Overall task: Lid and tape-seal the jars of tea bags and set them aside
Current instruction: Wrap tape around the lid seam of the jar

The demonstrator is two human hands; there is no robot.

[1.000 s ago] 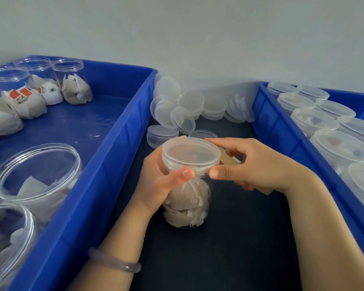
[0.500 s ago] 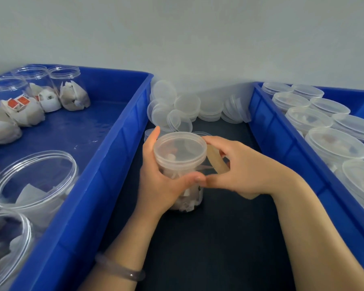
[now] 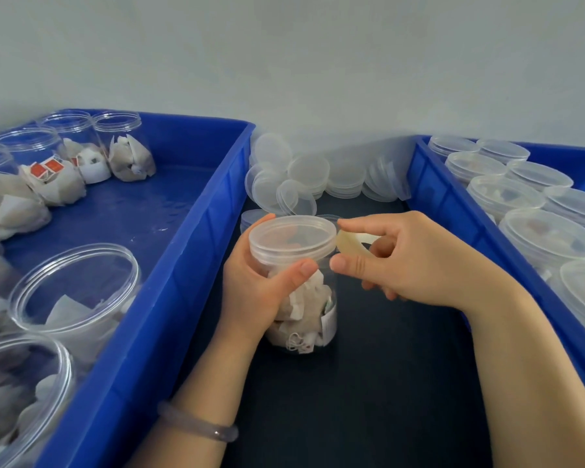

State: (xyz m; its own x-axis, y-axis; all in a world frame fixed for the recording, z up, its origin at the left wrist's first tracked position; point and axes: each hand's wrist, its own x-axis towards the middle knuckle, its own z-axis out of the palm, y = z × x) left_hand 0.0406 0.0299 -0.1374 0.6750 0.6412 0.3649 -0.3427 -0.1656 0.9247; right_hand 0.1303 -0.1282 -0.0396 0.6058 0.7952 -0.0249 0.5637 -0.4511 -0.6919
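A clear jar of tea bags (image 3: pixel 306 312) stands on the dark table between two blue crates, with a translucent lid (image 3: pixel 293 239) on it. My left hand (image 3: pixel 255 288) grips the jar just under the lid, thumb across the front. My right hand (image 3: pixel 399 261) holds a roll of pale tape (image 3: pixel 350 243) against the lid's right side, thumb and forefinger pinching near the rim. Whether tape sticks to the lid I cannot tell.
The left blue crate (image 3: pixel 169 298) holds several open jars of tea bags (image 3: pixel 71 292). The right blue crate (image 3: pixel 453 211) holds several lidded jars (image 3: pixel 547 241). Loose lids (image 3: pixel 304 177) are piled by the wall behind the jar.
The jar has been turned and tilted back upright in my left hand. My right hand has stayed at the lid's right side, now with the tape roll lifted to the rim.
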